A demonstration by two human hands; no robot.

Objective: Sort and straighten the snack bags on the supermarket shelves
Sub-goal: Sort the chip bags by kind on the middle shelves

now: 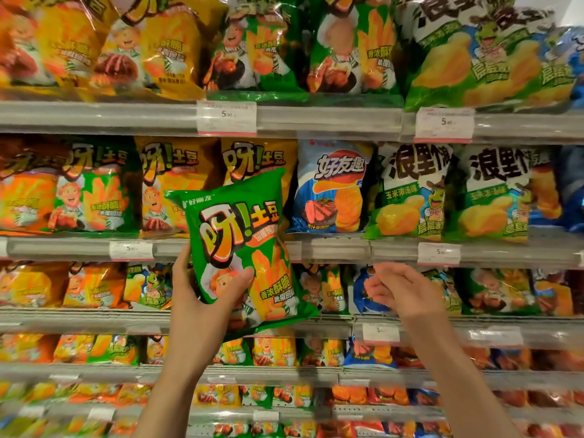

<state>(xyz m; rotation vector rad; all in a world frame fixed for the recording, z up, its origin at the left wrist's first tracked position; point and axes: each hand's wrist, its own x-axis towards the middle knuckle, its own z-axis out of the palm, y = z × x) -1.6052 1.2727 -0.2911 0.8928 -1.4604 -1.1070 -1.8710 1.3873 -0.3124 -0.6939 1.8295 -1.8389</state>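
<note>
**Green snack bag held up before the shelves**

Green foil fills the middle of the frame: a green snack bag (243, 248), tilted with its top leaning to the left, is held out in front of the shelving. The left hand (202, 289) grips its lower left edge, thumb (241, 278) pressed across the printed front and the other fingers hidden behind the bag. The bag covers part of a yellow bag (252, 162) on the shelf behind it.

To the right of centre, the right hand (401, 290) hangs in the air just below the shelf rail (341, 248), its fingers loosely curled and grasping nothing. Behind its fingertips sits a blue bag (363, 295) on the lower shelf.

On the middle shelf, right of the held bag, a blue-and-white bag (331, 188) stands upright beside two green-and-white bags (410, 191). At the left of that shelf a second green bag (94, 191) of the same design stands between orange and yellow ones. A white price tag (226, 117) hangs on the upper rail, above the held bag. Lower rows of bags toward the bottom of the frame are blurred.
</note>
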